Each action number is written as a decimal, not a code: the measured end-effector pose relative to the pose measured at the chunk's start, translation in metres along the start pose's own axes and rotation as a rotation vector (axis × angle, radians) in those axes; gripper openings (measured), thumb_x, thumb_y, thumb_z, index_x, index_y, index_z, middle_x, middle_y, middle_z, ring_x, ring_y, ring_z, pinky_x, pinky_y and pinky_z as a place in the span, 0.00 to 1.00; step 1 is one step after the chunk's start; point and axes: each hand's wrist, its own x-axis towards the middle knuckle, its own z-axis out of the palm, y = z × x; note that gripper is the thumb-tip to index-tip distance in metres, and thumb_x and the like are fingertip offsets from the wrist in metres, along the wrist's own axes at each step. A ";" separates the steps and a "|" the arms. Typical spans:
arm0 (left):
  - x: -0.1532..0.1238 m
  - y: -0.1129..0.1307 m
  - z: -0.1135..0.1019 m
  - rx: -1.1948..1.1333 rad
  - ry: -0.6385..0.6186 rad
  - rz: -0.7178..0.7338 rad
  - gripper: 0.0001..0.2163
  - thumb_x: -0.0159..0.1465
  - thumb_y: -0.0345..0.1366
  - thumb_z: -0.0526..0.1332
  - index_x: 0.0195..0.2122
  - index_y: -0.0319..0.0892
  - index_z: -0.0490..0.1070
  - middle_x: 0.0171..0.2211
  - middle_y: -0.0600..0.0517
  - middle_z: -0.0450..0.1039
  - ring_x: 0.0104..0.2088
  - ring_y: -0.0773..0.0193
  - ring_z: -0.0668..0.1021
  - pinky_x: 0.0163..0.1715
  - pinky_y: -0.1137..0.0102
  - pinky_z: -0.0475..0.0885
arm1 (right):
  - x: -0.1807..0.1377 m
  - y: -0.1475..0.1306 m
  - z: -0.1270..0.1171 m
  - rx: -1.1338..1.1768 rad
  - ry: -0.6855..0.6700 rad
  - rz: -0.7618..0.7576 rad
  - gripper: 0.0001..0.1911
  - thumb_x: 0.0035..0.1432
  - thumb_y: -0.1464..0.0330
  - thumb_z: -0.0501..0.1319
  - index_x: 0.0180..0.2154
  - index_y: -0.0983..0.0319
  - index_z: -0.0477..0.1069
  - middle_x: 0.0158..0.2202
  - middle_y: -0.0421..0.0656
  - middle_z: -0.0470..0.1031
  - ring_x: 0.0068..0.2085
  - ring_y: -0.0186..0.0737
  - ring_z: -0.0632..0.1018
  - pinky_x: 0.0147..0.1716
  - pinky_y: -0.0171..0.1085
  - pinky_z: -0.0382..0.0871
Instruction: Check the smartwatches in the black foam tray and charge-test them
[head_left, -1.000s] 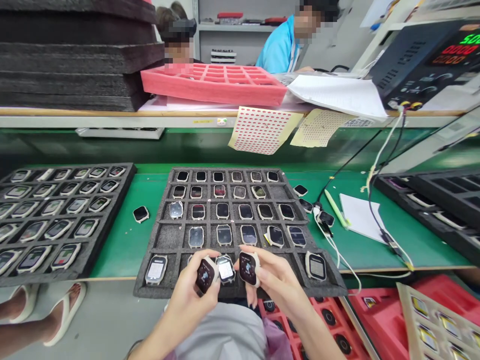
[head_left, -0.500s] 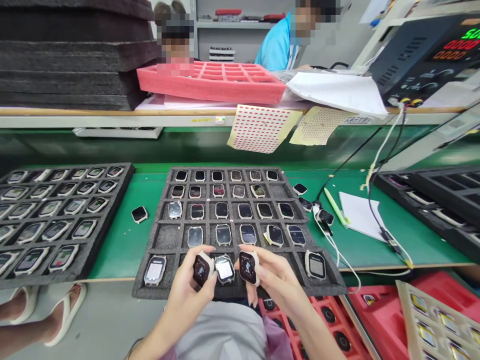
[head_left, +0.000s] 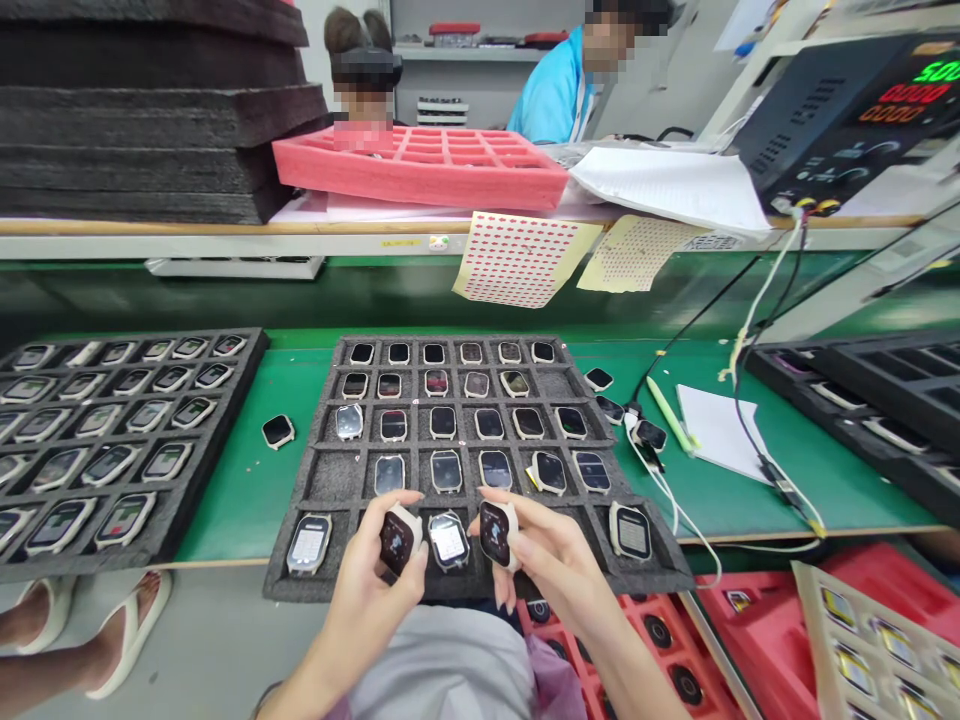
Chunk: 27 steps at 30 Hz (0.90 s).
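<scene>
My left hand [head_left: 367, 590] pinches a square smartwatch body [head_left: 397, 542] with a dark screen and pale casing, held above the foam tray. My right hand [head_left: 544, 560] holds a matching watch body [head_left: 496, 534] between its fingers, screen turned toward me. Between the two hands, a lit watch [head_left: 448, 541] lies in a cell of the dark grey foam tray [head_left: 330, 476], and neither hand is touching it. Several more watches sit in that tray's cells.
Another watch-filled foam tray [head_left: 112, 450] lies left on the green bench mat [head_left: 232, 510], with a loose watch [head_left: 278, 431] beside it. Right are cables, a pen, paper and a black tray. A red tray sits below right; a co-worker's sandalled feet show lower left.
The watch in my left hand has shifted slightly left and turned its screen more toward me. My right hand has barely moved, and the view has tilted slightly.
</scene>
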 end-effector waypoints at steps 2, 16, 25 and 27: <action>-0.001 0.001 -0.001 0.013 -0.013 0.013 0.17 0.58 0.31 0.58 0.49 0.44 0.63 0.38 0.52 0.70 0.33 0.65 0.73 0.32 0.74 0.68 | -0.001 -0.001 0.000 0.007 -0.007 0.005 0.21 0.57 0.64 0.63 0.52 0.62 0.68 0.37 0.48 0.76 0.21 0.35 0.76 0.20 0.34 0.71; 0.006 0.004 0.000 -0.464 -0.287 -0.086 0.25 0.56 0.36 0.65 0.54 0.43 0.60 0.37 0.48 0.69 0.35 0.61 0.73 0.32 0.67 0.73 | 0.004 0.003 -0.001 0.077 -0.042 0.082 0.19 0.61 0.60 0.59 0.51 0.61 0.66 0.43 0.51 0.74 0.22 0.32 0.74 0.16 0.29 0.64; 0.007 -0.001 -0.005 -0.582 -0.373 -0.190 0.20 0.63 0.37 0.55 0.56 0.44 0.58 0.38 0.45 0.72 0.37 0.57 0.76 0.33 0.64 0.74 | 0.001 0.006 -0.010 0.013 -0.080 0.102 0.27 0.61 0.64 0.58 0.60 0.60 0.57 0.30 0.43 0.74 0.23 0.38 0.77 0.14 0.30 0.67; 0.005 -0.003 -0.002 -0.564 -0.357 -0.172 0.20 0.62 0.38 0.55 0.56 0.43 0.59 0.38 0.45 0.72 0.37 0.57 0.76 0.32 0.65 0.75 | 0.000 0.008 -0.009 -0.018 -0.072 0.091 0.26 0.62 0.64 0.57 0.60 0.61 0.57 0.28 0.42 0.74 0.23 0.39 0.78 0.15 0.30 0.69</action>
